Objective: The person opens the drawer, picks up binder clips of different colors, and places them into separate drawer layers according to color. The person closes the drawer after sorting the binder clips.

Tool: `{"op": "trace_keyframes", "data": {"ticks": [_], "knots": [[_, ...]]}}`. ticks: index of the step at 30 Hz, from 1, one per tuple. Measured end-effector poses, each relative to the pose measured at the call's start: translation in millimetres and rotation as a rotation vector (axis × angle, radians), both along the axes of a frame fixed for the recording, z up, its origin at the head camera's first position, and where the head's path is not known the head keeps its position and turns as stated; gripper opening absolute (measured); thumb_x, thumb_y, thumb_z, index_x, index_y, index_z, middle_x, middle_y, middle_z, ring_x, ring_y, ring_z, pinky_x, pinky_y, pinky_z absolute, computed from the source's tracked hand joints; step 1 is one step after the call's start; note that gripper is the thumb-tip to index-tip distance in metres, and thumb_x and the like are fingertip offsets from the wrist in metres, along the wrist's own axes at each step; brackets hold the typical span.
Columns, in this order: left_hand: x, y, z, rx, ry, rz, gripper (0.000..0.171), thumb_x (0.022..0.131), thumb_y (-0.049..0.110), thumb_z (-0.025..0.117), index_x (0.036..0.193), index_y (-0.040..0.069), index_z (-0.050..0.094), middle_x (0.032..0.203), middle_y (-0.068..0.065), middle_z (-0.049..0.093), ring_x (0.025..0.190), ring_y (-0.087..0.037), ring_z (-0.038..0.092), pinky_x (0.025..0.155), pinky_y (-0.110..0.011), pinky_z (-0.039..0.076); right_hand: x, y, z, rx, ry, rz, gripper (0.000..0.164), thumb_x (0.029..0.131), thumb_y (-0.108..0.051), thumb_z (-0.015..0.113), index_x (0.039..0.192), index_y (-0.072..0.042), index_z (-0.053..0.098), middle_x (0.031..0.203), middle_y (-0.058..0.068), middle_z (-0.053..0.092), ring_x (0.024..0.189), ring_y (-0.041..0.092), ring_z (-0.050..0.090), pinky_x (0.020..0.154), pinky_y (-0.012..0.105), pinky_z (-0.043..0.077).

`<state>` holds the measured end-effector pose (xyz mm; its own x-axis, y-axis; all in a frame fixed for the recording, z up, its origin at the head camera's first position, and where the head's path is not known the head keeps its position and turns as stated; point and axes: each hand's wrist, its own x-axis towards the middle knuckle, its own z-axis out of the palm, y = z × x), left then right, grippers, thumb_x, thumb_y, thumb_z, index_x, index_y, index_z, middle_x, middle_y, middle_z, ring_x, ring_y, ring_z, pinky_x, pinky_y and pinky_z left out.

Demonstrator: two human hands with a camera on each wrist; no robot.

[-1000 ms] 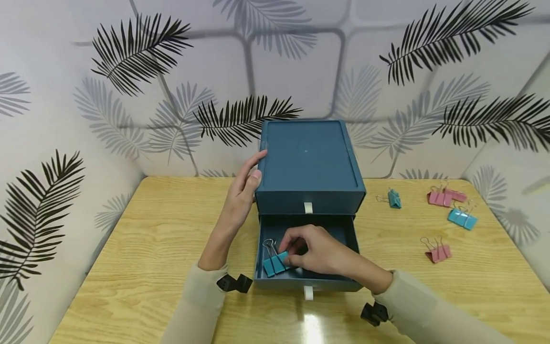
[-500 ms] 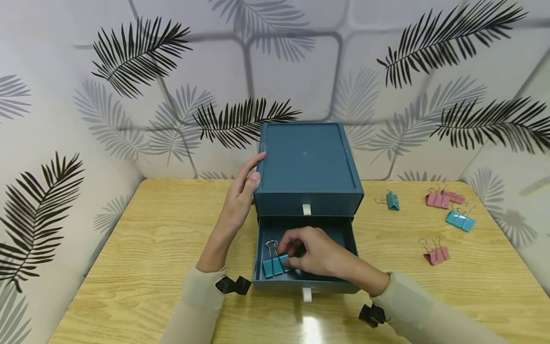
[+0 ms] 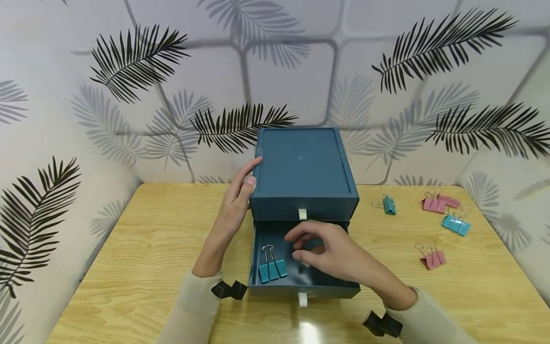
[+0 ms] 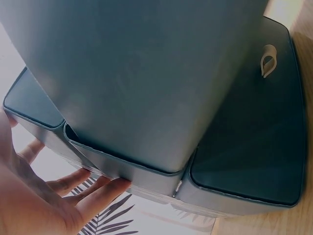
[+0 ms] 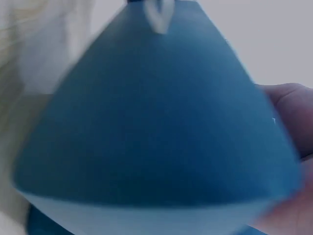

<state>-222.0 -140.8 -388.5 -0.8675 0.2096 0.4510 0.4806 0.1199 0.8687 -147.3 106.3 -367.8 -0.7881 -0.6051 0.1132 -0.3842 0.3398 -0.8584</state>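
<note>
The fingers of the right hand are released: loosely bent, with a gap between thumb and fingertips, over the pulled-out lower drawer at the lower centre of the head view. The left hand, left of the frame's centre, has its fingers extended and resting against the left side of the box; the left wrist view shows fingertips touching a side wall. In the right wrist view, the drawer front fills the middle, blurred, with part of the right hand at the right edge.

Just left of the right hand, a blue clip lies in the drawer's front left corner, its wire handles pointing up the frame. The upper drawer is closed; each drawer front bears a white tab.

Farther out, right of the box, a teal clip lies on the worktop. Toward the right edge are two pink clips close together, a light-blue clip just below them, and a lone pink clip lower down. A leaf-patterned wall fills the upper frame.
</note>
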Motion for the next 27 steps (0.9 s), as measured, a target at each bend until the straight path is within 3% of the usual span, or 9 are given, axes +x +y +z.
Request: {"op": "trace_keyframes", "data": {"ticks": [5,11,20,27], "knots": [[-0.2,-0.1,-0.1,-0.005,0.012,0.008,0.048,0.112,0.029,0.036,0.158,0.021,0.041,0.164,0.003,0.032,0.149,-0.016,0.030,0.117,-0.054,0.028,5.1,16.4,13.0,-0.085,0.001,-0.027,0.028,0.095,-0.010,0.074,0.123,-0.011,0.069,0.123,0.014,0.067,0.107,0.027,0.067,0.083,0.035,0.059],[0.5,-0.3,0.7,0.003,0.001,-0.004,0.048,0.111,0.029,0.036,0.159,0.021,0.041,0.165,0.002,0.031,0.148,-0.019,0.032,0.115,-0.056,0.031,8.1,31.9,18.7,-0.141,0.032,-0.072,0.028,0.097,-0.009,0.071,0.124,-0.015,0.068,0.122,0.005,0.067,0.108,0.028,0.066,0.084,0.036,0.059],[1.3,1.5,-1.8,0.008,0.009,-0.013,0.049,0.111,0.026,0.035,0.159,0.017,0.040,0.166,-0.002,0.029,0.152,-0.021,0.024,0.117,-0.060,0.026,11.3,56.0,24.0,-0.253,0.151,-0.162,0.031,0.095,0.005,0.069,0.124,-0.004,0.067,0.122,0.016,0.066,0.106,0.019,0.067,0.088,0.031,0.058],[0.9,-0.6,-1.3,-0.007,0.009,-0.003,0.049,0.111,0.030,0.035,0.159,0.020,0.040,0.166,0.001,0.029,0.152,-0.018,0.025,0.119,-0.057,0.025,10.0,72.1,23.3,-0.334,0.209,-0.210,0.034,0.091,0.013,0.068,0.123,0.002,0.066,0.118,0.016,0.067,0.104,0.024,0.069,0.089,0.029,0.057]]}}
